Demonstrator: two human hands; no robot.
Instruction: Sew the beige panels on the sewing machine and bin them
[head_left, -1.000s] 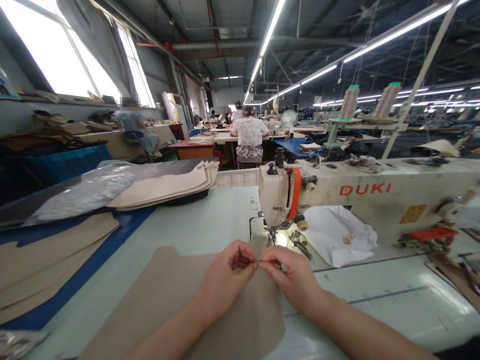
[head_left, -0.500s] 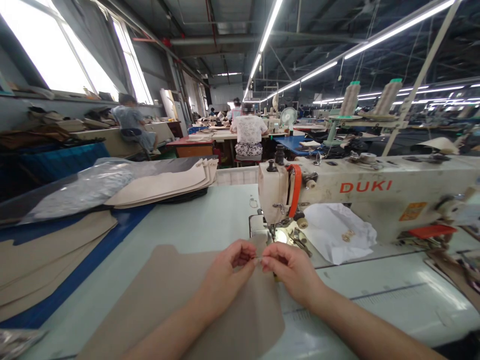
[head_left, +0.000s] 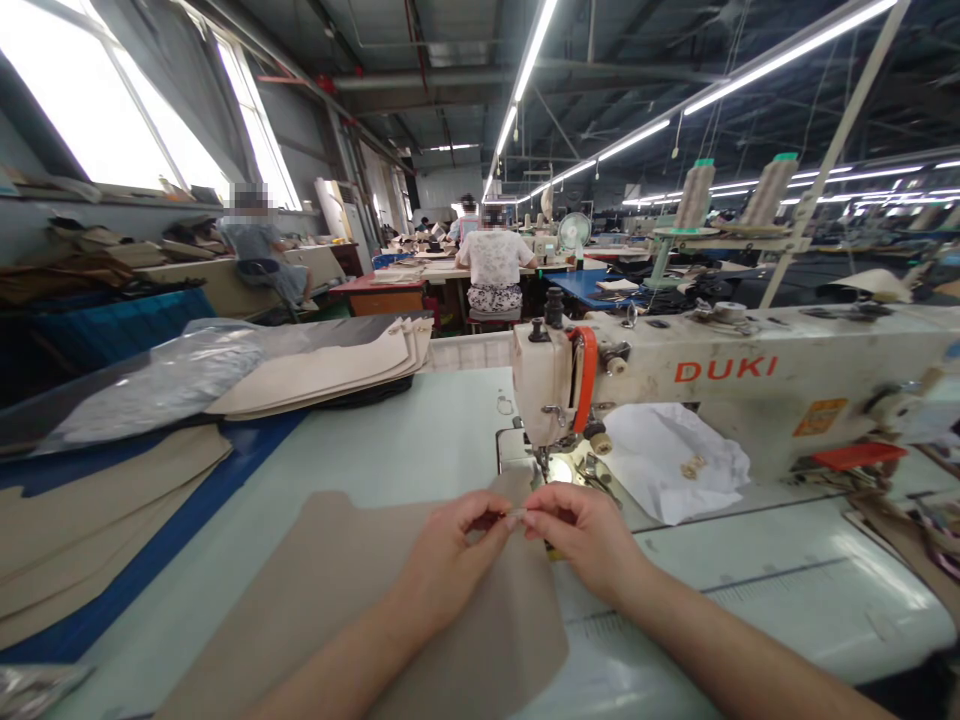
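Note:
A large taupe sheet of leather-like material (head_left: 330, 570) lies flat on the sewing table, its narrow upper end close to the needle area of the sewing machine (head_left: 551, 390). Over that end my left hand (head_left: 450, 550) is closed in a pinch, thumb against fingertips. My right hand (head_left: 581, 535) pinches from the other side, so the fingertips of both hands nearly meet. Between them is a small thin pale strip (head_left: 516, 513), mostly covered by the fingers; its exact kind is too small to tell. Both hands are just in front of the presser foot.
White cloth with small gold-coloured metal pieces (head_left: 691, 466) lies under the machine arm. Left stand stacked beige cut panels (head_left: 322, 370), more panels (head_left: 112, 510) on blue material, and a clear plastic bag (head_left: 172, 380). Thread cones (head_left: 694, 197) rise behind. Other people sit farther off.
The fingers of my left hand have come down and drawn together around the small strip. My right hand stays nearly in place. The whole view has shifted slightly.

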